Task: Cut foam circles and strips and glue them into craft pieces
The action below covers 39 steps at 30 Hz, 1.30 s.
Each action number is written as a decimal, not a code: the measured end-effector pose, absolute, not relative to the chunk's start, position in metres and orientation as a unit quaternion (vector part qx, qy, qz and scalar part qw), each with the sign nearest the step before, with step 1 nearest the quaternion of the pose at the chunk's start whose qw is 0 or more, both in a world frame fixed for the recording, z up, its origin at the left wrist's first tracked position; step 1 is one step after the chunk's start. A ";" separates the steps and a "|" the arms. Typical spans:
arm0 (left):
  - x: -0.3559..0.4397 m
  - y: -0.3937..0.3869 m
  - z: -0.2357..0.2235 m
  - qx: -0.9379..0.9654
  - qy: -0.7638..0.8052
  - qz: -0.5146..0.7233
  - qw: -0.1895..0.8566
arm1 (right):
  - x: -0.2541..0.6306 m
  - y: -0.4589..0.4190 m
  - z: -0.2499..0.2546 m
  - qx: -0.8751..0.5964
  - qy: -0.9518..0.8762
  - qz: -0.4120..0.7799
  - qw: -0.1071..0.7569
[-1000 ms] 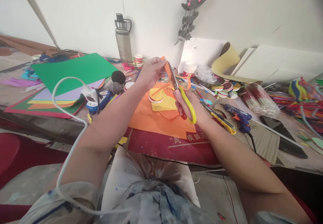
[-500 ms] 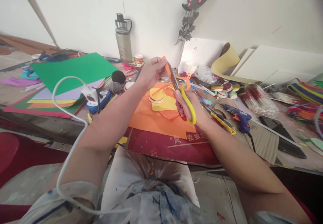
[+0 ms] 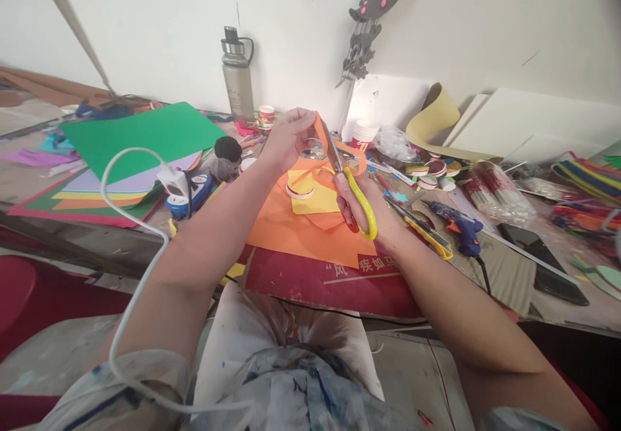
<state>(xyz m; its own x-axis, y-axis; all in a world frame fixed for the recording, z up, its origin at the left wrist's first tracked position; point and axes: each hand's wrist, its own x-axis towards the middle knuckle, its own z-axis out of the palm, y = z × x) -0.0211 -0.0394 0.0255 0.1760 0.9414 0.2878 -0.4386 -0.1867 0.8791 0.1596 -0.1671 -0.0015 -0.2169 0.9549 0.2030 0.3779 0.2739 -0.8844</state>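
Between its fingertips, my left hand (image 3: 291, 134) pinches a narrow orange paper strip (image 3: 321, 131), raised above the table. My right hand (image 3: 361, 201) grips scissors (image 3: 365, 206) with one yellow and one red handle loop. The scissor blades point up and away from me, right against the strip; whether they are fully closed is hard to tell. A loose curl of orange paper (image 3: 358, 160) hangs behind the blades. Below lie an orange sheet (image 3: 291, 237), a yellow paper piece (image 3: 315, 204) and a small round white-and-red cup piece (image 3: 299, 189).
A blue glue gun (image 3: 466, 233), a yellow utility knife (image 3: 431, 237) and a black phone (image 3: 543, 263) lie on the right. Coloured sheets (image 3: 140, 136) and a white plug on a cable (image 3: 172, 182) are on the left. A bottle (image 3: 237, 81) stands by the wall.
Both hands stay almost where they were. The top of the orange strip and the scissor tip have shifted very slightly; the grips are unchanged.
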 end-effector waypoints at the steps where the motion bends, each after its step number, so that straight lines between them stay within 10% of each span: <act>1: -0.021 -0.040 0.026 0.501 0.251 0.585 0.587 | 0.160 -0.167 -0.002 -0.477 -0.692 0.360 0.404; 39: -0.026 -0.044 0.033 0.531 0.260 0.530 0.608 | 0.157 -0.173 0.005 -0.467 -0.681 0.374 0.422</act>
<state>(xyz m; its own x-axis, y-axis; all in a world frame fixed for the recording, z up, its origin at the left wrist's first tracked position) -0.0264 -0.0441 0.0326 0.3030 0.9205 0.2465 -0.3691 -0.1251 0.9209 0.1569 -0.1729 0.0046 -0.2080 0.9519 0.2250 0.3209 0.2837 -0.9036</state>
